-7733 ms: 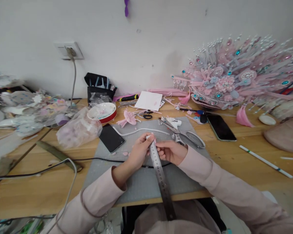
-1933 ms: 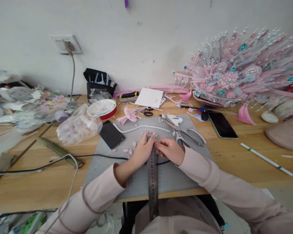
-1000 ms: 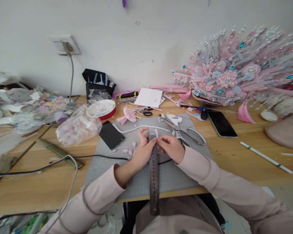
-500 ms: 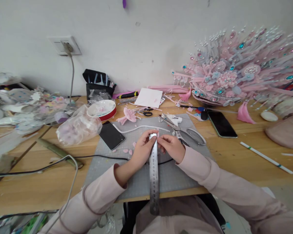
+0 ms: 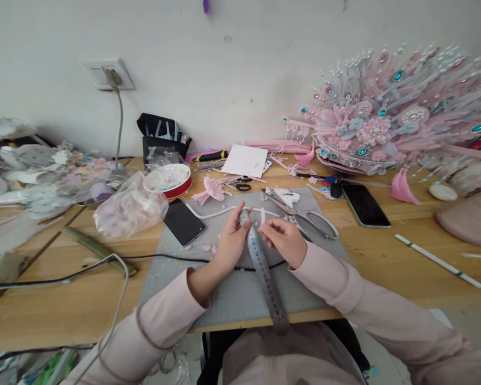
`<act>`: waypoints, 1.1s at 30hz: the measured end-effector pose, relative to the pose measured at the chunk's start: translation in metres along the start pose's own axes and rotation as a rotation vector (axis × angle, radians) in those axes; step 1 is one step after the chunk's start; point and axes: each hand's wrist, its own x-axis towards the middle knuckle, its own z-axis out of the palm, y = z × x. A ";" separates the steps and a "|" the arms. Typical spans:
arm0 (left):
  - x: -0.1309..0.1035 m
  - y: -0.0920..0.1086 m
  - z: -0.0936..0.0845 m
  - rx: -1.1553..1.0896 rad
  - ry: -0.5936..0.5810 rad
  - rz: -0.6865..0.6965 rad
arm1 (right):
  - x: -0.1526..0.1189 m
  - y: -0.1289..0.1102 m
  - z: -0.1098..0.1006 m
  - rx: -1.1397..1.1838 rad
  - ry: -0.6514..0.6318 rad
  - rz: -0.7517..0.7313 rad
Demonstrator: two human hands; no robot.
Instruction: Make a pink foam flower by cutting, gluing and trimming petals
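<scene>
A metal ruler (image 5: 263,270) slants from my left hand (image 5: 233,239) down past the table's front edge; the thumb and fingers are closed around its upper end. Just right of it, my right hand (image 5: 284,239) pinches a small pale pink strip (image 5: 263,215) that sticks up from the fingertips. Both hands are above a grey cutting mat (image 5: 220,294). Behind them lies a white cord-like strip (image 5: 220,212). Several small pink pieces (image 5: 207,247) are on the mat left of my left hand. Large scissors (image 5: 300,214) rest just beyond my right hand.
A black phone (image 5: 184,222) lies left, near a red-rimmed white bowl (image 5: 180,188) and a plastic bag (image 5: 128,208). Another phone (image 5: 364,204) is at right, below a beaded pink headdress (image 5: 369,117). A black cable (image 5: 164,256) crosses the mat.
The ruler has swung, its lower end moving right. My hands have parted slightly, and the pink strip in my right hand now stands apart from the ruler.
</scene>
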 end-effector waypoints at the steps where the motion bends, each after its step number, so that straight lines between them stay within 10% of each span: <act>1: 0.000 0.001 0.000 -0.014 -0.020 0.002 | 0.000 0.000 0.000 -0.007 -0.002 -0.003; 11: -0.006 0.011 0.003 -0.018 -0.136 -0.047 | 0.002 0.005 0.001 -0.058 -0.085 0.004; 24: 0.001 0.012 0.001 -0.020 0.050 -0.098 | -0.001 0.003 -0.001 -0.134 -0.086 -0.041; 33: -0.006 0.008 0.005 -0.180 -0.113 -0.189 | 0.002 0.010 0.000 -0.197 -0.088 0.000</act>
